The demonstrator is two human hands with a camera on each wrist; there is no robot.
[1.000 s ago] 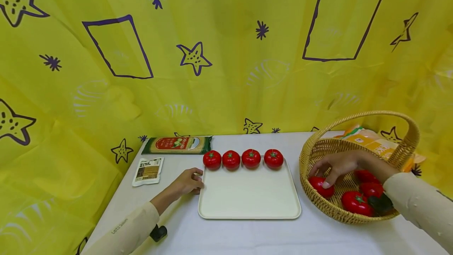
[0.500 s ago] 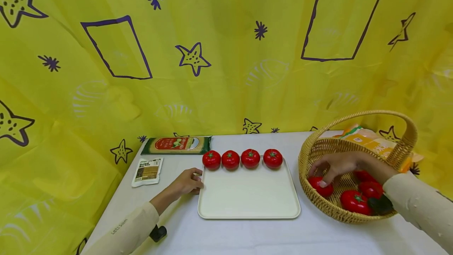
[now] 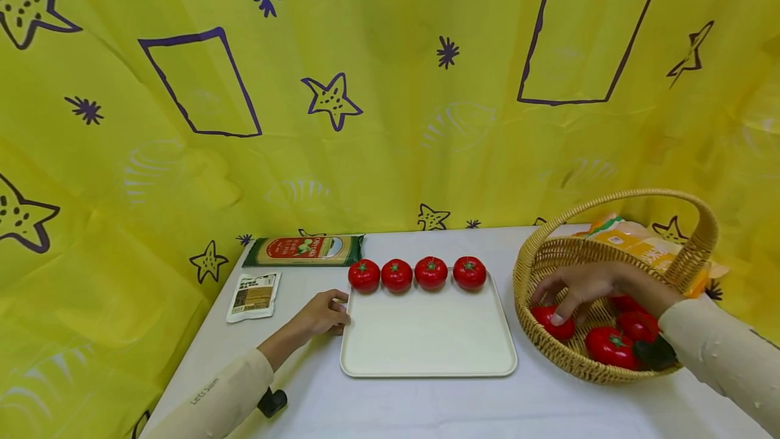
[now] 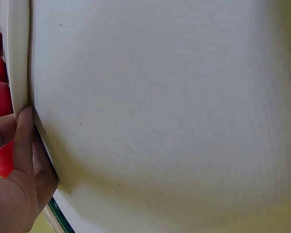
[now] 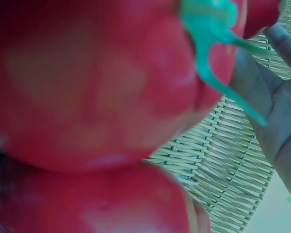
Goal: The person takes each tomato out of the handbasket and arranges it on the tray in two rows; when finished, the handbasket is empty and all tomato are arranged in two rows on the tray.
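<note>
In the head view my left hand (image 3: 326,312) holds the left edge of a cream tray (image 3: 429,341). The left wrist view shows its fingers (image 4: 24,145) at the tray's rim (image 4: 18,58). Several red tomatoes stand in a row along the tray's far edge, from a left one (image 3: 364,276) to a right one (image 3: 469,274). Inside a wicker basket (image 3: 522,290) on the right, my right hand (image 3: 588,286) grips a tomato (image 3: 553,330) from above. More tomatoes (image 3: 612,347) lie in the basket, large and close in the right wrist view, beside the hand (image 5: 281,102).
Behind the left hand lie a green noodle packet (image 3: 305,251) and a small white-and-brown pouch (image 3: 254,297). An orange bag (image 3: 634,239) lies behind the basket, whose tall handle (image 3: 658,193) arches over the right side. A yellow patterned curtain (image 3: 378,168) hangs at the table's back.
</note>
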